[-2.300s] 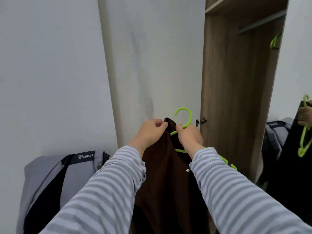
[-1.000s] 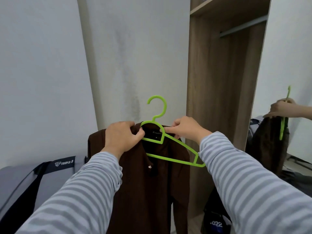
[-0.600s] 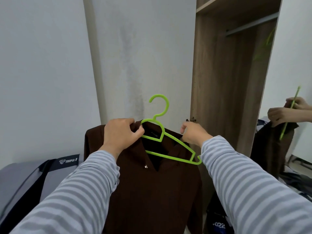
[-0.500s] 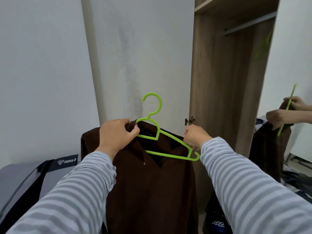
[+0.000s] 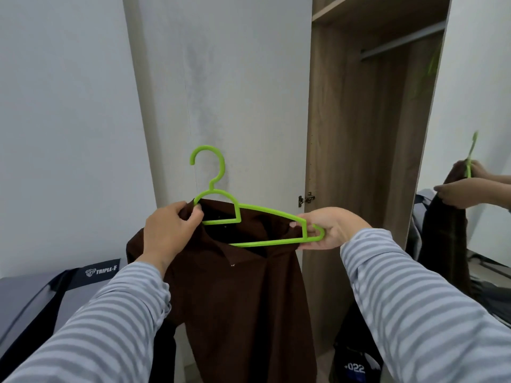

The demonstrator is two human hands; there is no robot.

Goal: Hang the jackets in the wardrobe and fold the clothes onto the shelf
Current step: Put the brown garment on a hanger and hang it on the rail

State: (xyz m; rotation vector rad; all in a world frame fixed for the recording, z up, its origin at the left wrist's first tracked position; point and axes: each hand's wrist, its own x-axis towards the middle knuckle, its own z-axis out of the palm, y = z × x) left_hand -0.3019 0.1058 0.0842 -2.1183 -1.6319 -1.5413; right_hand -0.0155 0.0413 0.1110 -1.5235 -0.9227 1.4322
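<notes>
Both arms in grey-and-white striped sleeves extend forward from 6 o'clock. Left hand (image 5: 168, 230), at 9 o'clock of centre, fingers curled, grips the brown fabric jacket collar (image 5: 193, 211). Right hand (image 5: 329, 230), at 3 o'clock, pinches the end of the lime-green plastic hanger (image 5: 265, 217).

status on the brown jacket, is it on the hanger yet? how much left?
Done: one shoulder of the brown jacket looks seated on the green hanger, gripped there by the left hand. In hand: the right hand holds the hanger's other end, which is outside the cloth. Left: seat that shoulder, then hook it on the wardrobe rail. No folding is visible.
</notes>
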